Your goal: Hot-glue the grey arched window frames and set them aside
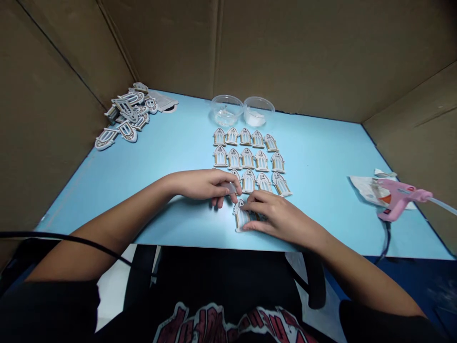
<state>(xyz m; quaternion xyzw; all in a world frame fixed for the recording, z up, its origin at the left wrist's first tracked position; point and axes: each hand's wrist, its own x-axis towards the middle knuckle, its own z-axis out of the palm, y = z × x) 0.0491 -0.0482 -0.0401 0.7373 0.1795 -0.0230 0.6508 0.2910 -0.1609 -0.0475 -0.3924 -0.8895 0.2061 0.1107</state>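
Observation:
My left hand (214, 185) is closed, with a small whitish, translucent piece (230, 187) between thumb and fingers; its exact kind I cannot make out. Close beside it, my right hand (269, 213) grips an arched window-shaped piece (241, 220) by its side, near the table's front edge. Part of that piece is covered by the fingers. Just beyond both hands, more arched white-and-gold window pieces (247, 158) lie in rows. My left hand hides some of the nearest row.
Two clear round tubs (259, 112) with small whitish contents stand behind the rows. A heap of window pieces (130, 112) lies at the back left. At right, a pink glue gun (396, 197) rests on a white packet (364, 188). Cardboard walls (285, 52) surround the blue table (321, 157).

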